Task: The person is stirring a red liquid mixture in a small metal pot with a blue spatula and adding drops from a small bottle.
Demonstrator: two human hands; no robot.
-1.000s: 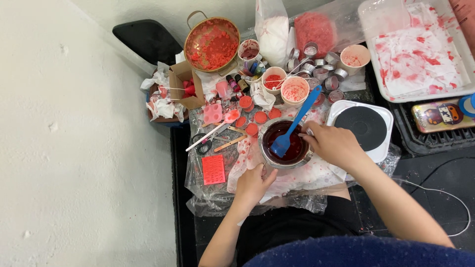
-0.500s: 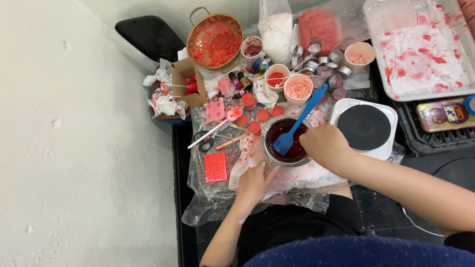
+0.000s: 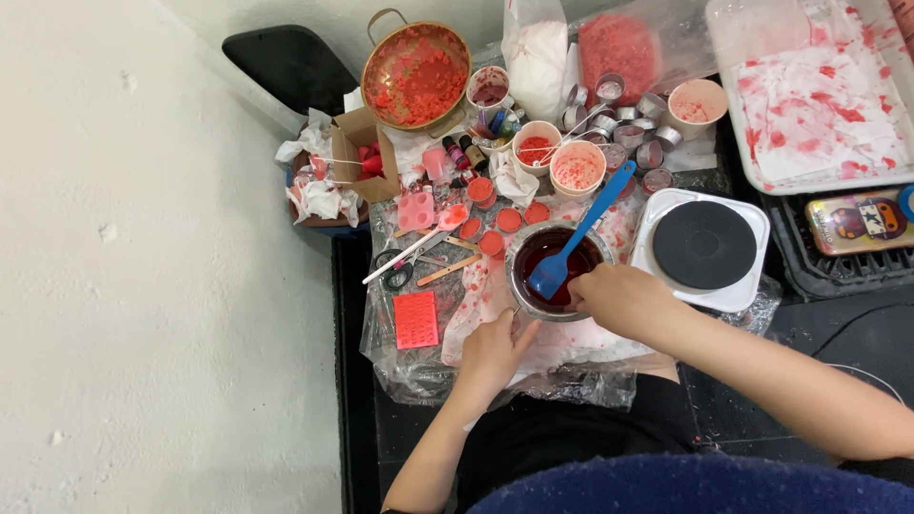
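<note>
Item: metal bowl [image 3: 522, 297] of dark red liquid, centre of frame, on stained plastic sheeting [image 3: 419, 366].

Item: blue spatula [image 3: 578, 234], blade down in the liquid; long axis slants from lower left up to upper right, handle tip aimed at the upper right of the frame.

My right hand [image 3: 624, 300]: curled at the bowl's right rim; I cannot tell what it grips.

My left hand [image 3: 492, 350]: loosely open, fingertips touching the bowl's lower-left rim.

Right of bowl: white hotplate [image 3: 703, 246].
</note>
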